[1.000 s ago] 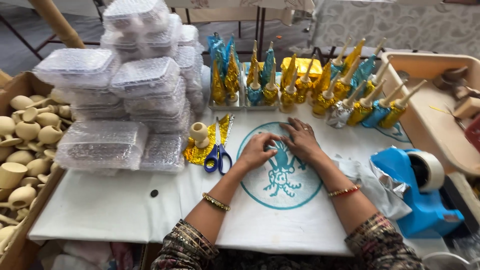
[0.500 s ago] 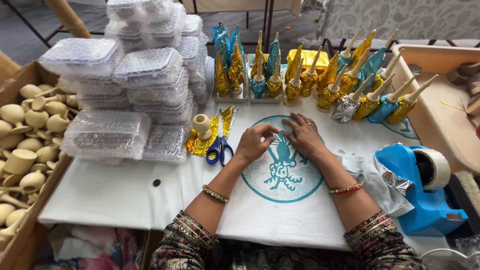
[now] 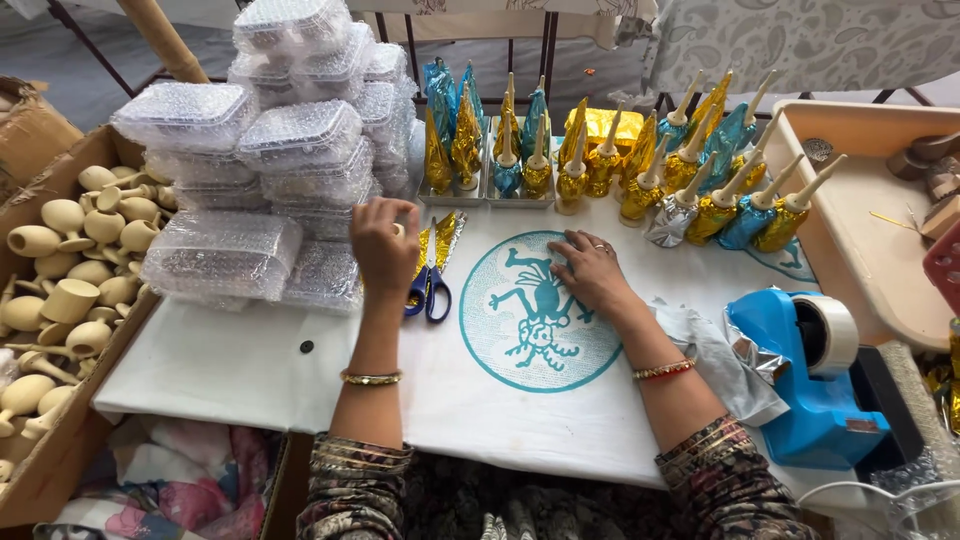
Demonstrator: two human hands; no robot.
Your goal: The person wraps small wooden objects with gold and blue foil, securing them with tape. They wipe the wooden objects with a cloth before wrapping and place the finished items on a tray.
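A white cloth (image 3: 250, 360) covers the table under both hands, with a round teal print (image 3: 540, 310) in its middle. Left of the left hand, beyond the cloth's edge, a cardboard box (image 3: 40, 470) holds a heap of pale wooden goblets (image 3: 70, 270). Just left of and beyond that hand rises a stack of bubble-wrap packs (image 3: 270, 150), the nearest pack almost touching the fingers. Beyond the right hand runs a row of foil-wrapped goblets (image 3: 690, 170) in gold, blue and silver, some on small trays; further right sits a beige tray (image 3: 870, 250). Near the right forearm, on its outer side, stands a blue tape dispenser (image 3: 810, 370), with a crumpled foil sheet (image 3: 715, 350) between it and the wrist.

The left hand (image 3: 383, 250) is raised over the cloth, fingers curled inward around a small pale piece (image 3: 399, 230) of which only a sliver shows at the fingertips; I cannot tell how firmly it is gripped. Blue-handled scissors (image 3: 430, 285) lie just to the right of this hand on gold foil strips (image 3: 440, 235), between the two hands.

The right hand (image 3: 590, 270) lies flat and open, palm down, on the upper right edge of the print, holding nothing. Each wrist wears a bangle. A small dark button (image 3: 306, 347) rests on the cloth left of the left forearm.
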